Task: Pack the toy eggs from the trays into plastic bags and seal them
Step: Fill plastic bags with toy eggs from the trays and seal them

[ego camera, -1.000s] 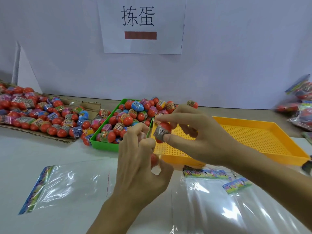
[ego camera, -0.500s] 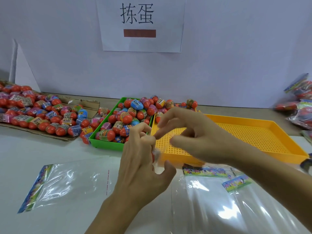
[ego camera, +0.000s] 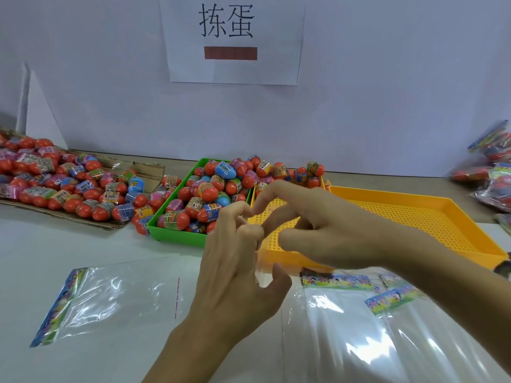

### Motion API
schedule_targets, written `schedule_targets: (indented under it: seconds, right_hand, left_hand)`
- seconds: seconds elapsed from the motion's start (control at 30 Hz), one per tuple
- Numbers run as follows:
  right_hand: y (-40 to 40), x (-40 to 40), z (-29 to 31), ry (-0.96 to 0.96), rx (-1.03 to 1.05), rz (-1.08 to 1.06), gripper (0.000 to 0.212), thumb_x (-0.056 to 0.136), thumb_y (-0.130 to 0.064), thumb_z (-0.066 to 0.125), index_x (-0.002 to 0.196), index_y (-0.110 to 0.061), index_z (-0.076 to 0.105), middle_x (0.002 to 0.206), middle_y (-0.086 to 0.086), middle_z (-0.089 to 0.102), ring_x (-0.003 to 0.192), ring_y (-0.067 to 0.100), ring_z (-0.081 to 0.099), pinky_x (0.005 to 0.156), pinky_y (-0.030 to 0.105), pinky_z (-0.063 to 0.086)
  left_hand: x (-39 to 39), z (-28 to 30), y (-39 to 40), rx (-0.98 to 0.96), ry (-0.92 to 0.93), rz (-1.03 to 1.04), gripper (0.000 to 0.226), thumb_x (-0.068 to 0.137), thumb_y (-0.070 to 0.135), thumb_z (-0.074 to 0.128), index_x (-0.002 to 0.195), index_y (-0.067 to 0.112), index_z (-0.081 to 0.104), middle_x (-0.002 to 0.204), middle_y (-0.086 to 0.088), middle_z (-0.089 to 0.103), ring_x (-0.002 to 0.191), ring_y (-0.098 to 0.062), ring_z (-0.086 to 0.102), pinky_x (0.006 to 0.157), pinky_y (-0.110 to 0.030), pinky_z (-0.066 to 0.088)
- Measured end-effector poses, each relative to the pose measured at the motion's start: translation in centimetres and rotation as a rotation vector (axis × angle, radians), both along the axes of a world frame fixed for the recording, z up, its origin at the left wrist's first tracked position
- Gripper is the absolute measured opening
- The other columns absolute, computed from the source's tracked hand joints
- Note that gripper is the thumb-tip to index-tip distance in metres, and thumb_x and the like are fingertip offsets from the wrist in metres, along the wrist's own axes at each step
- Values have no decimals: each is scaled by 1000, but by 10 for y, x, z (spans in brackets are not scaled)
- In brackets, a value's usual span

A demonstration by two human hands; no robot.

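Note:
My left hand (ego camera: 237,272) is raised over the table's middle with its back to me and its fingers curled. What it grips is hidden behind it; a pale glint shows by the thumb. My right hand (ego camera: 318,230) hovers over the near left corner of the yellow tray (ego camera: 442,239), which has no eggs on its visible floor. It holds nothing; its fingertips meet those of my left hand. A green tray (ego camera: 177,236) heaped with toy eggs (ego camera: 210,189) stands behind my left hand. An empty plastic bag (ego camera: 110,294) lies flat at the left.
Many more toy eggs (ego camera: 69,186) lie on flattened cardboard at the far left. A stack of plastic bags (ego camera: 359,327) lies at the near right. Filled bags (ego camera: 492,172) pile up at the right edge. A white wall with a paper sign (ego camera: 232,37) closes the back.
One second ago my right hand pinched a red egg and brought it to my left hand. The egg is gone from my right hand, and no egg shows in my left hand either.

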State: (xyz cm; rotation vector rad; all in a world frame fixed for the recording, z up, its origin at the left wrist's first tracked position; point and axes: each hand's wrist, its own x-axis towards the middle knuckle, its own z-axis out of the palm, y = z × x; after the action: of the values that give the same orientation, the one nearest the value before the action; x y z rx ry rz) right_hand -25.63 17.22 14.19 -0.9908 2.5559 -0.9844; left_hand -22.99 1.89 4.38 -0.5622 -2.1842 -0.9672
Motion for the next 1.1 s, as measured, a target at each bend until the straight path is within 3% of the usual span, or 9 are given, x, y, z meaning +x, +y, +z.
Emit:
schedule_targets:
  seconds: [0.13, 0.2, 0.27, 0.37, 0.47, 0.57, 0.77, 0.93, 1.1]
  right_hand:
    - [-4, 1, -9, -105, 209, 175, 38, 90, -14, 60, 121, -25, 41, 69, 0, 52, 47, 6, 40, 45, 17, 36]
    - [-1, -4, -10, -129, 192, 174, 37, 90, -14, 61, 121, -27, 47, 85, 3, 63, 55, 1, 49, 53, 16, 40]
    - [3, -15, -9, -158, -15, 51, 32, 85, -15, 59, 114, -25, 61, 101, 5, 71, 63, -3, 58, 56, 11, 43]
    - [7, -48, -22, -50, -410, -300, 16, 83, -13, 56, 92, -20, 67, 88, 8, 75, 45, 3, 50, 46, 21, 42]
    - [17, -94, -49, 271, -62, -556, 29, 92, -8, 58, 119, -20, 61, 117, 3, 68, 95, 11, 64, 81, 32, 53]
    - [24, -122, -71, 220, 359, -505, 58, 94, -11, 56, 148, -24, 38, 148, 3, 46, 134, 25, 45, 105, 37, 41]
    - [19, -127, -89, 361, 300, -575, 41, 90, -37, 67, 126, -21, 53, 116, 1, 65, 95, 16, 58, 72, 26, 47]
    - [20, -117, -87, 347, 208, -600, 38, 87, -47, 70, 114, -22, 61, 114, -3, 65, 101, 13, 57, 81, 29, 52]
    - [8, -85, -62, -4, -435, -499, 9, 92, -32, 66, 96, -24, 66, 94, -6, 71, 93, 13, 67, 66, 17, 48]
  left_hand:
    - [3, 1, 3, -55, 11, -55, 47, 72, 31, 69, 98, 22, 30, 115, 1, 34, 80, -19, 45, 58, -27, 36]
    - [4, 0, 3, -100, -12, -50, 44, 71, 30, 66, 97, 23, 32, 117, 1, 35, 81, -19, 48, 58, -24, 34]
    - [3, -2, 4, -114, -58, -21, 42, 71, 27, 66, 96, 26, 33, 121, 1, 37, 84, -20, 50, 55, -25, 40]
    - [0, -5, 4, -144, -105, 48, 44, 70, 25, 68, 95, 30, 31, 116, 0, 41, 73, -19, 47, 50, -26, 37]
    - [-2, -9, 2, -194, -112, 76, 49, 67, 18, 72, 93, 29, 32, 107, 0, 42, 74, -19, 43, 49, -30, 37]
    - [-3, -11, 0, -234, -147, 135, 48, 64, 22, 72, 94, 30, 35, 109, 1, 41, 85, -21, 44, 53, -38, 49]
    - [-3, -12, -5, -317, -170, 201, 28, 62, 34, 54, 85, 31, 38, 107, 2, 45, 91, -21, 40, 56, -40, 44]
    - [-1, -14, -6, -365, -214, 189, 16, 67, 32, 50, 81, 30, 56, 120, 1, 49, 103, -22, 40, 65, -43, 46]
    - [-2, -5, -5, -234, -102, 120, 16, 73, 34, 51, 77, 24, 63, 118, 0, 55, 105, -22, 44, 67, -43, 47]
